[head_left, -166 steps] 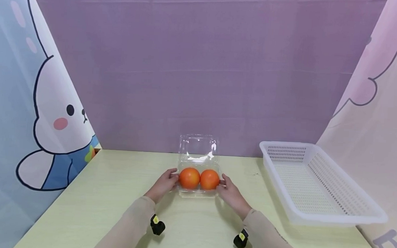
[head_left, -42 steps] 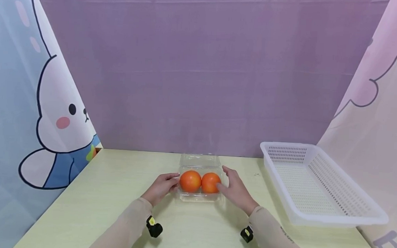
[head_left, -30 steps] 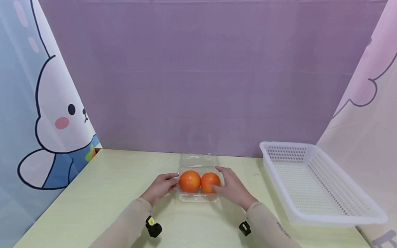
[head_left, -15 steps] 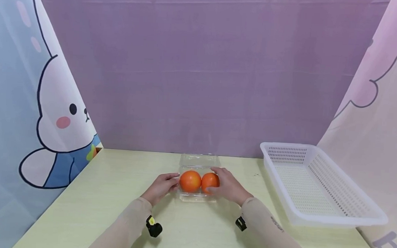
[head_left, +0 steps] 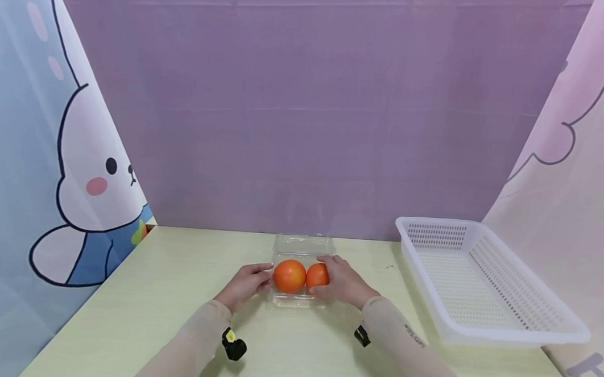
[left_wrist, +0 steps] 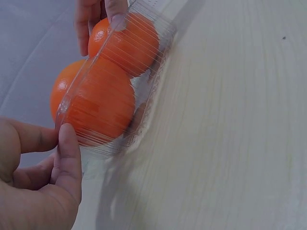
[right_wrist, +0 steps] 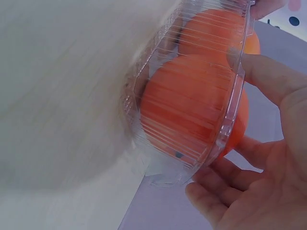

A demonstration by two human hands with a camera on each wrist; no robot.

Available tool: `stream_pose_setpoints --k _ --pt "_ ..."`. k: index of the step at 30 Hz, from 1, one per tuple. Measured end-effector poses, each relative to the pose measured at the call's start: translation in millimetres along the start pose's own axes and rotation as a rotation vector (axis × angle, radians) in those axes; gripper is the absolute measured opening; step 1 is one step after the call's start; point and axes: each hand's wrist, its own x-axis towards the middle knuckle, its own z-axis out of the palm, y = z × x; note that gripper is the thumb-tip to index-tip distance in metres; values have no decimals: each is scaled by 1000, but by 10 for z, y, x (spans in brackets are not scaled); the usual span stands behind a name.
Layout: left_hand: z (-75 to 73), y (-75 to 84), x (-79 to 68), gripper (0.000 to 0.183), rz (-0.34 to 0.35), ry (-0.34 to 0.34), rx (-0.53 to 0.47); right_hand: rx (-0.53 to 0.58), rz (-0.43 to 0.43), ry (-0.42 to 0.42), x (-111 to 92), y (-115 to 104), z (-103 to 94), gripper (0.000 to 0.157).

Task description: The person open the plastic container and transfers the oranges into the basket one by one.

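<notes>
Two oranges sit side by side in a clear plastic clamshell box point(head_left: 298, 302) on the table, its lid point(head_left: 304, 245) folded back away from me. My left hand point(head_left: 243, 287) pinches the box's rim at its left end between thumb and fingers, as the left wrist view shows. Beside it lies the left orange point(head_left: 289, 276), which this hand does not hold. My right hand point(head_left: 345, 283) curls round the right orange point(head_left: 317, 277), thumb on the near side and fingers on the far side. In the right wrist view, the right thumb point(right_wrist: 268, 76) reaches over the rim onto the fruit.
A white perforated plastic basket point(head_left: 514, 336) stands at the table's right side, with nothing in it. Behind the pale wooden table point(head_left: 172, 318) hangs a purple cloth point(head_left: 306, 109). Printed curtains flank it, one with a cartoon rabbit point(head_left: 92, 189).
The lid, upright at first, now lies folded back. My right hand has left the box's right side and moved leftward, closing round the right orange. My left hand stays at the left rim.
</notes>
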Motion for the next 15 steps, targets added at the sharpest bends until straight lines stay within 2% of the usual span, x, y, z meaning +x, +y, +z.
stream_pose_setpoints --k 9,15 --pt "-5 10 14 40 -22 -4 -8 -20 30 -25 30 -22 4 81" --pt "-16 13 10 42 -35 -13 -10 -56 20 -42 49 -47 9 78"
